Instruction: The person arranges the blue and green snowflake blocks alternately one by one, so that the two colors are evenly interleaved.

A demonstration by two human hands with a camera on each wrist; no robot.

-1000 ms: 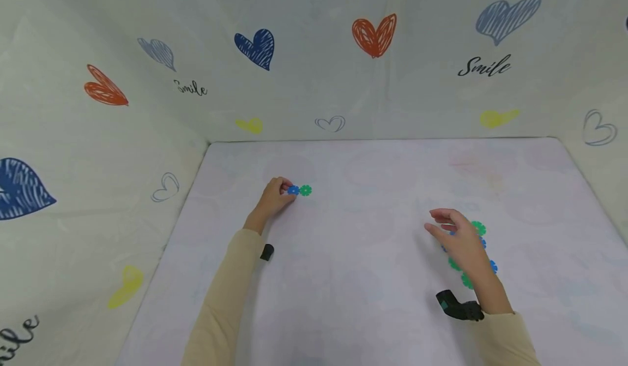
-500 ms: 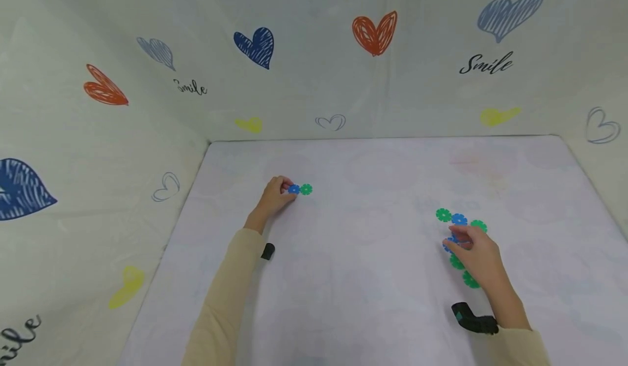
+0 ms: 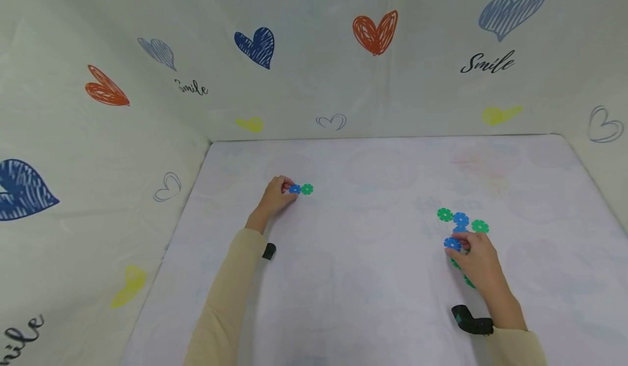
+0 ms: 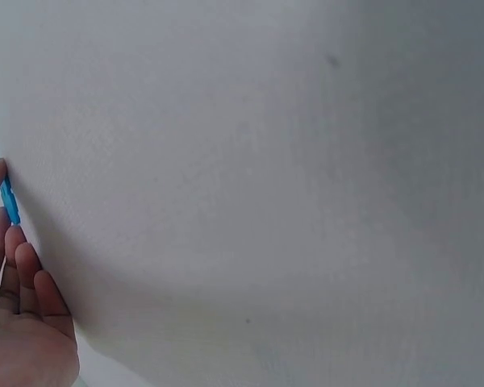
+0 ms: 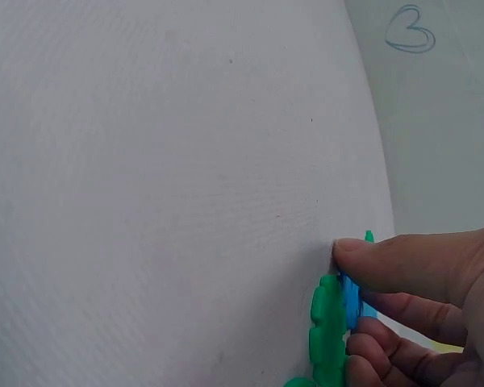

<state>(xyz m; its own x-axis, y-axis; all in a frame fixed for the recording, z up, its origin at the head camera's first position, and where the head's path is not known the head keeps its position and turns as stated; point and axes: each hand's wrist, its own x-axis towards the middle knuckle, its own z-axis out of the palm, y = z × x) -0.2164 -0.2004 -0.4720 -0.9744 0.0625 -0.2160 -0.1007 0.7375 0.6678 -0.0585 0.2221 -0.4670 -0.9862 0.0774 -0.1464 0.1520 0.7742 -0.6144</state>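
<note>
Table [image 3: 363, 284]: left hand [image 3: 276, 198] toward the far left, at inner disc [image 3: 295, 189]; outer disc [image 3: 307, 189] adjoins it on the right. Right hand [image 3: 478, 259] nearer, right half, with front disc [image 3: 452, 244] at its left side. Beyond that hand, left to right: leftmost disc [image 3: 445, 214], middle disc [image 3: 460, 220] just beside, rightmost disc [image 3: 480, 226]. Near discs [image 3: 469, 282] partly behind the hand. Backdrop [image 3: 304, 93] behind table.
</note>
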